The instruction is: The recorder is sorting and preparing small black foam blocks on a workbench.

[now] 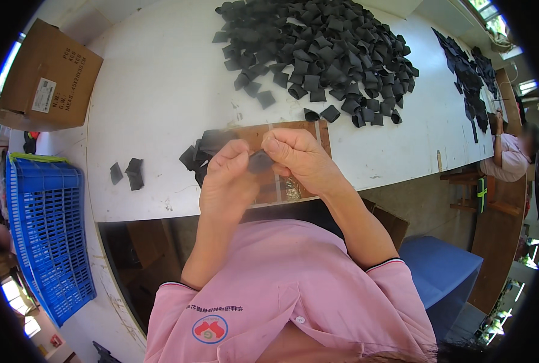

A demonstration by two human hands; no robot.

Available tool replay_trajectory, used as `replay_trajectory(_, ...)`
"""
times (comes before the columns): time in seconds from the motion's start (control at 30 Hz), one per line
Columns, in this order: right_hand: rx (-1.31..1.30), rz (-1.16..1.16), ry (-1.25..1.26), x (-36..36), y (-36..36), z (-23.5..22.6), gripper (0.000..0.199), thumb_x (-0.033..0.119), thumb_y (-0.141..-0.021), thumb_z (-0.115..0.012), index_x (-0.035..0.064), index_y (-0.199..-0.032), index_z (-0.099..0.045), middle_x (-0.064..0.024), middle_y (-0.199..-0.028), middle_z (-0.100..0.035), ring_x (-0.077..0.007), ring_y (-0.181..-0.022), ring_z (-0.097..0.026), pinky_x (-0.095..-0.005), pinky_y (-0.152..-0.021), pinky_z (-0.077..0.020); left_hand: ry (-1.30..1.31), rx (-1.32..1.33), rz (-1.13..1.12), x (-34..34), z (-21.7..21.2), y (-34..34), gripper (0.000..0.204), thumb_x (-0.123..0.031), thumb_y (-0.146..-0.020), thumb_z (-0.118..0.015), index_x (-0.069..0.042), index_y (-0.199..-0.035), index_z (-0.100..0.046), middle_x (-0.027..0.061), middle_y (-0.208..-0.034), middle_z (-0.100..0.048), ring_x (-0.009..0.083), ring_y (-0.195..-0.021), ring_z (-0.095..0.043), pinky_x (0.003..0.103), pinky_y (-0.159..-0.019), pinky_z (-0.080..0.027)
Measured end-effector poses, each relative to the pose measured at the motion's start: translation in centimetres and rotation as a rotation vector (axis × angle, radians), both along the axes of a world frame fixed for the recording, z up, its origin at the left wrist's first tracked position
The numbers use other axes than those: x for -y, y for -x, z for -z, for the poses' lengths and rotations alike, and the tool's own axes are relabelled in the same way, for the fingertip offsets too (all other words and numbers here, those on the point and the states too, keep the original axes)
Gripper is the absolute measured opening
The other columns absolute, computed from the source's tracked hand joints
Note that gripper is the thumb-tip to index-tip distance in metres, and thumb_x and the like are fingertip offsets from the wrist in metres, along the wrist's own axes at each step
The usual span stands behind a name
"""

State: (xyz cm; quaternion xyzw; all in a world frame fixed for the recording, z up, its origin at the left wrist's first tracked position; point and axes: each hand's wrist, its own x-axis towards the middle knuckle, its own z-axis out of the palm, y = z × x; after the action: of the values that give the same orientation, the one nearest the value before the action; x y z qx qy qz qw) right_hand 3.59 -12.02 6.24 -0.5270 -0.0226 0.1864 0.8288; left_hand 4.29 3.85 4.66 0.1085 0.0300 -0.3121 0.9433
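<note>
Both my hands are raised over a brown board [324,138] at the table's near edge. Between them is a small black fabric piece [259,162]. My left hand [224,178], slightly blurred, pinches its left side. On the other side, the thumb and fingers of my right hand [304,160] are closed on the same piece. Close behind my left hand lies a small heap of black fabric pieces [191,158], partly hidden by it. A gold-coloured patch [292,189] shows on the board below my right hand; what it is, I cannot make out.
A large pile of black fabric pieces [318,54] covers the far middle of the white table [154,91]. Two loose pieces [135,175] lie left. A carton [70,78] and blue plastic basket [49,236] stand leftmost. Rightward are flat black pieces [466,78] and another person [506,154].
</note>
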Motion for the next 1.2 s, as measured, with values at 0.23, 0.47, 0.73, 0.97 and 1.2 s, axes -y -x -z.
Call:
replay_trajectory(0.23, 0.013, -0.017, 0.018, 0.5, -0.1, -0.6, 0.027, 0.028, -0.088, -0.05, 0.0073, -0.07, -0.05, 0.0062, -0.063, -0.038, -0.003, -0.052, -0.031, -0.0175, -0.045, -0.0282, -0.082, -0.062, 0.044, 0.8, -3.2, 0.4, 0.019, -0.002, -0.085, -0.043, 0.002, -0.103, -0.046, 0.0134, -0.081, -0.058, 0.003, -0.035, -0.028, 0.016, -0.033, -0.023)
replay_trajectory(0.47, 0.214, 0.08, 0.286, -0.2, -0.3, 1.0, 0.027, 0.026, -0.086, -0.052, 0.0032, -0.071, -0.053, 0.0027, -0.06, -0.041, -0.0062, -0.053, -0.037, -0.0217, -0.046, -0.0302, -0.547, 0.33, -0.183, 0.5, -0.2, 0.3, 0.017, -0.007, -0.086, -0.047, 0.002, -0.099, -0.05, 0.006, -0.078, -0.057, 0.002, -0.039, -0.033, 0.015, -0.034, -0.024)
replay_trajectory(0.73, 0.707, 0.569, 0.843, 0.1, 1.7, -1.1, 0.029, 0.026, -0.075, -0.063, 0.0025, -0.09, -0.055, -0.0085, -0.077, -0.052, -0.0213, -0.062, -0.054, -0.0304, -0.051, -0.0417, -1.261, 1.149, -0.62, 1.8, -2.5, -0.3, 0.024, 0.002, -0.075, -0.056, -0.001, -0.099, -0.055, 0.0078, -0.088, -0.058, 0.017, -0.084, -0.053, 0.027, -0.077, -0.042)
replay_trajectory(0.97, 0.972, 0.665, 0.982, -1.8, 1.7, -1.4, 0.029, 0.011, -0.059, -0.07, 0.0041, -0.082, -0.055, -0.0057, -0.076, -0.049, -0.0186, -0.066, -0.053, -0.0264, -0.05, -0.0443, -0.588, 0.431, -0.547, 1.7, -1.9, 0.4, 0.012, -0.009, -0.085, -0.051, 0.001, -0.087, -0.057, 0.0086, -0.087, -0.058, 0.0149, -0.084, -0.052, 0.027, -0.078, -0.039)
replay_trajectory(1.2, 1.112, 0.732, 1.073, -1.8, 0.8, 0.1, 0.021, 0.004, -0.061, -0.066, 0.0024, -0.077, -0.054, -0.0058, -0.074, -0.049, -0.0186, -0.065, -0.052, -0.0267, -0.049, -0.0434, -0.628, 0.344, -0.626, 2.2, -1.8, 0.8, 0.01, -0.01, -0.085, -0.052, 0.0, -0.085, -0.056, 0.0062, -0.085, -0.057, 0.0118, -0.078, -0.049, 0.025, -0.075, -0.038)
